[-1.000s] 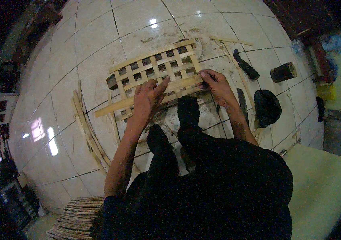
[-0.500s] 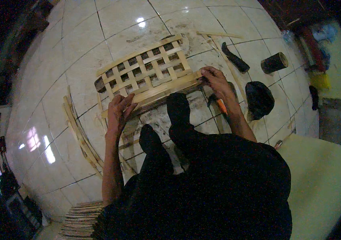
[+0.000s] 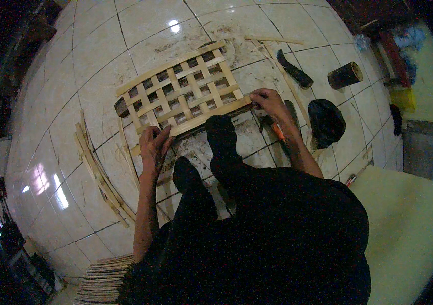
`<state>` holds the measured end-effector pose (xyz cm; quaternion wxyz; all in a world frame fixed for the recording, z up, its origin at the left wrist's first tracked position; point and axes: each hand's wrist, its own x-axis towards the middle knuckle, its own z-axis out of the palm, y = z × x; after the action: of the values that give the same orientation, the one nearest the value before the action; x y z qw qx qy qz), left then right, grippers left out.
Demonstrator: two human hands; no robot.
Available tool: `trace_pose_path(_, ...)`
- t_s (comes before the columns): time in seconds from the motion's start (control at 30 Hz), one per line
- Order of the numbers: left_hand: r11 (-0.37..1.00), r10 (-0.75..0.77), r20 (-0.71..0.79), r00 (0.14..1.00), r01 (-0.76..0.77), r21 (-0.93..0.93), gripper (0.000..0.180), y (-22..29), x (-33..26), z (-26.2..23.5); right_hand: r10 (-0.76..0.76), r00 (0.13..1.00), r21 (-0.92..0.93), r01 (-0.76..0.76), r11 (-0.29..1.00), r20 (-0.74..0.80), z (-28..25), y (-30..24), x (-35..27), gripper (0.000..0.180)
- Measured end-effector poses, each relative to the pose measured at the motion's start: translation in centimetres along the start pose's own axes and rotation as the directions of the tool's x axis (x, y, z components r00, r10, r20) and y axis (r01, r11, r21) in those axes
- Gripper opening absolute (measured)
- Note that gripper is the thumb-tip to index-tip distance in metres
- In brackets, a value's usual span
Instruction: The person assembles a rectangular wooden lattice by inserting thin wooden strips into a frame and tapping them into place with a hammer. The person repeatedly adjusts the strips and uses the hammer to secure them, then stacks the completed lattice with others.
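Note:
A woven lattice of pale bamboo strips (image 3: 177, 99) lies on the tiled floor in front of my feet. Along its near side runs a flat bamboo strip (image 3: 210, 119), gripped at both ends. My left hand (image 3: 154, 145) has its fingers closed on the left end. At the right end, my right hand (image 3: 271, 103) pinches the strip between thumb and fingers. My right foot, in a dark sock (image 3: 220, 133), is just below the strip's middle. Beside my right forearm lies a tool with an orange handle (image 3: 278, 131).
Loose bamboo strips (image 3: 94, 165) lie to the left. On the right are a black plastic bag (image 3: 326, 122), a dark cylinder (image 3: 345, 75) and a curved dark piece (image 3: 295, 69). A bundle of thin sticks (image 3: 103, 279) sits at lower left, a pale green surface (image 3: 404, 218) at lower right.
The strip between my hands has come flatter and closer against the lattice's near side. Both hands keep their hold on its ends. The whole view has shifted slightly.

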<state>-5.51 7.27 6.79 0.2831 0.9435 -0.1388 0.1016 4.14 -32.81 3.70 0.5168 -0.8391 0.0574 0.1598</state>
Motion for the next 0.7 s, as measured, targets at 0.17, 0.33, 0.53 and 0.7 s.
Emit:
trace_pose_path(0.17,1.000,0.017,-0.015,1.000,-0.017,-0.011,0.037,0.1,0.1,0.4,0.027,0.999,0.061,-0.025,0.998,-0.023,0.3,0.1,-0.1,0.024)
trace_pose_path(0.33,1.000,0.021,-0.010,1.000,-0.021,0.017,0.035,-0.1,0.3,0.5,0.010,0.998,0.013,-0.009,1.000,-0.060,0.5,-0.7,-0.4,0.023)
trace_pose_path(0.53,0.999,0.035,0.004,0.999,-0.035,0.020,0.033,-0.4,0.3,0.8,-0.045,0.995,-0.020,0.043,0.999,-0.087,0.8,0.8,0.3,0.025)
trace_pose_path(0.7,1.000,0.027,-0.015,1.000,-0.027,-0.002,0.031,-0.8,0.1,1.4,-0.009,0.998,-0.024,0.008,1.000,-0.059,0.6,0.8,0.3,0.026)
